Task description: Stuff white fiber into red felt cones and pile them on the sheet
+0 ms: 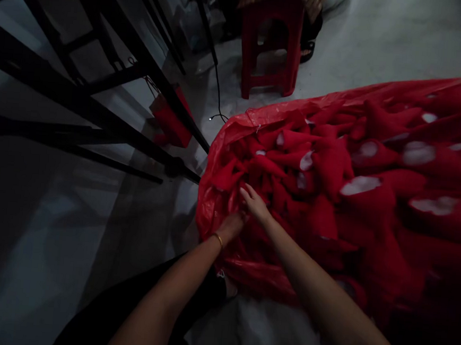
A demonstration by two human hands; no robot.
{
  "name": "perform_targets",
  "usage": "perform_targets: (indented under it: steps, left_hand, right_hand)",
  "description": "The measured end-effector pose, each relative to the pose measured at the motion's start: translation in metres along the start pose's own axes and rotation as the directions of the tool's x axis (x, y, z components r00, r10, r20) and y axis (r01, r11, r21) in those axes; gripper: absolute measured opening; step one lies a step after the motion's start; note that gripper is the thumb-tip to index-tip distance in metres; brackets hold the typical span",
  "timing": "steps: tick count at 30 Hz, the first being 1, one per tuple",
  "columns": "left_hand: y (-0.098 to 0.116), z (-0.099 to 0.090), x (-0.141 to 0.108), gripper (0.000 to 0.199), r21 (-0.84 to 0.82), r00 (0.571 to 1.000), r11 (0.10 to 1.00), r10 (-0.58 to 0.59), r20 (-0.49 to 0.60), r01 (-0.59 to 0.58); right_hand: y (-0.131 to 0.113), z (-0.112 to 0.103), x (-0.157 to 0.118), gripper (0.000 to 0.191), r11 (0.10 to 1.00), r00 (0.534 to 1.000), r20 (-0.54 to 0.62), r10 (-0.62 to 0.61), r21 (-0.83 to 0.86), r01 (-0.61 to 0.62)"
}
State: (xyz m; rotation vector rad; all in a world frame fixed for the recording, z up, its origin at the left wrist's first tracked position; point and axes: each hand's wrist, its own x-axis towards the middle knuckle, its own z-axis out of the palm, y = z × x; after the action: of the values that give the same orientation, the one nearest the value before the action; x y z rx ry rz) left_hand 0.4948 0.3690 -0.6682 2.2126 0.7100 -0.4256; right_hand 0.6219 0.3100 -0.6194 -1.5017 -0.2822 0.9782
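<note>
A large red plastic bag [211, 203] lies spread open on the floor. Inside it is a heap of red fabric pieces [330, 164], many with white stuffing showing at their open ends. My left hand [233, 227], with a gold bracelet [218, 239] at the wrist, reaches in among the pieces near the bag's left end; its fingers are mostly hidden in the dark. Just above and to the right of it, my right hand [255, 204] is over the same pieces with its fingers stretched out. I see nothing held in it.
Black metal frame legs [138, 133] stand at the left. Behind them is a red box-like bag [173, 116]. A red plastic stool [270, 48] stands beyond the bag, with a person's sandalled foot [307, 53] beside it. A thin black cable [219, 92] trails on the floor.
</note>
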Motion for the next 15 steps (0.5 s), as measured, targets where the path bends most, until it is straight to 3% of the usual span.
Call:
perform_targets:
  steps: [3,5,7,10,15]
  left_hand:
    - [0.005,-0.014,0.044,0.052,0.093,0.993,0.99,0.11,-0.048,-0.105]
    - [0.004,-0.023,0.069,0.06,0.289,0.981,0.941,0.194,-0.028,-0.178]
    - [0.0,-0.027,0.089,0.056,0.434,0.969,0.871,0.245,0.019,-0.229]
    - [-0.005,-0.028,0.101,0.036,0.307,0.971,0.928,0.235,-0.041,-0.211]
    - [0.003,-0.033,0.074,0.028,0.112,0.98,0.985,0.143,-0.139,-0.128]
  right_hand:
    - [0.018,-0.037,-0.027,0.047,0.984,0.984,-0.166,-0.062,-0.175,0.033]
    - [0.041,-0.061,-0.07,0.044,0.975,0.964,-0.251,-0.084,-0.222,0.027]
    - [0.066,-0.073,-0.116,0.046,0.979,0.96,-0.279,0.01,-0.191,-0.066]
    - [0.092,-0.07,-0.161,0.046,0.978,0.958,-0.245,0.151,-0.107,-0.181]
    - [0.086,-0.057,-0.162,0.042,0.997,0.962,-0.259,0.082,0.01,-0.082]
